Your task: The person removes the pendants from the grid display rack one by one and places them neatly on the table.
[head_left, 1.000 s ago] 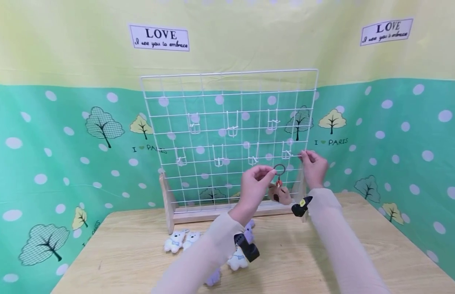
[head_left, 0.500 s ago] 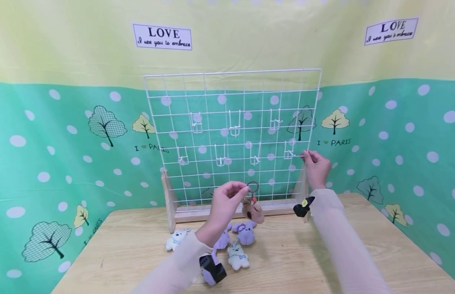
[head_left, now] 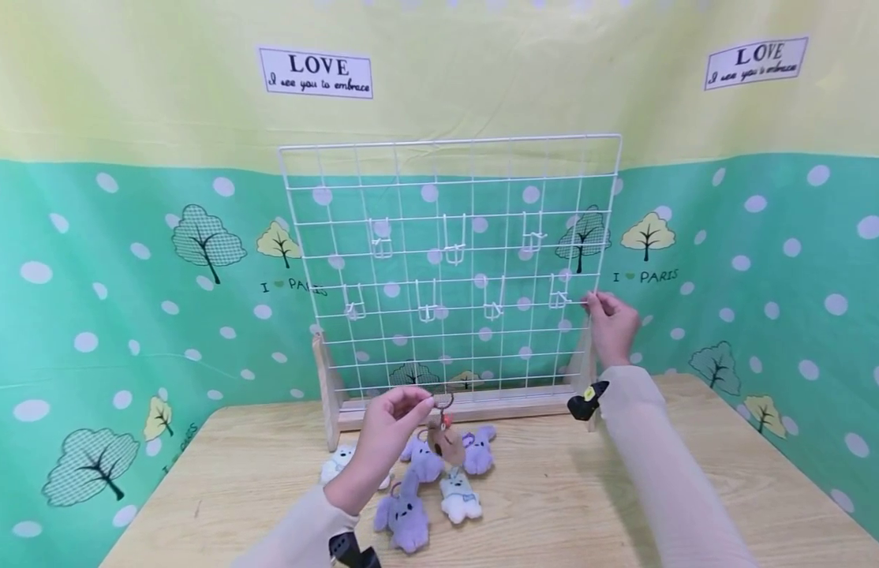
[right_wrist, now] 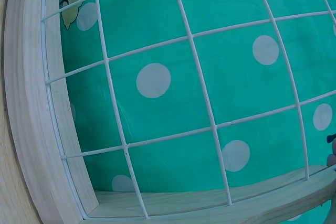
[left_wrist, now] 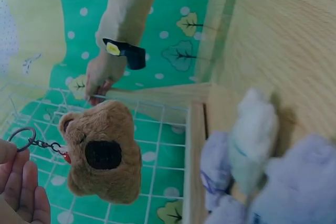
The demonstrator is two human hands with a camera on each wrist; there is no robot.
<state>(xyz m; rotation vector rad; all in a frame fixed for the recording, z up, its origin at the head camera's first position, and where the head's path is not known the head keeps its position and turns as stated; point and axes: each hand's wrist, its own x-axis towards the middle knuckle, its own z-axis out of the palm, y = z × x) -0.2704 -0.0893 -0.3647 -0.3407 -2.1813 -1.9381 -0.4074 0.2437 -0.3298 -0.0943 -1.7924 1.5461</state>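
In the head view my left hand (head_left: pixel 390 430) pinches the metal ring of a brown plush bear keychain (head_left: pixel 448 446). The bear dangles from its short chain over the purple and white plush toys near the grid's base. Its dark snout and red bead show in the left wrist view, where my left fingers (left_wrist: pixel 26 187) are at the ring (left_wrist: pixel 22 139). My right hand (head_left: pixel 613 325) grips the right edge of a white wire grid (head_left: pixel 472 327) with thumb and fingers. Several white wire hooks, such as one hook (head_left: pixel 454 251), hang on the grid in two rows.
A wooden stand (head_left: pixel 468 409) carries the grid on the wooden table (head_left: pixel 553 505). Below it lie purple plush toys (head_left: pixel 404 521) and white plush bears (head_left: pixel 461 497). My left arm partly covers a white one at the left. A green and yellow cloth (head_left: pixel 106 315) hangs behind.
My left hand has moved left and down with the bear keychain, from near the grid's right side to above the plush toys. My right hand has stayed on the grid's edge.
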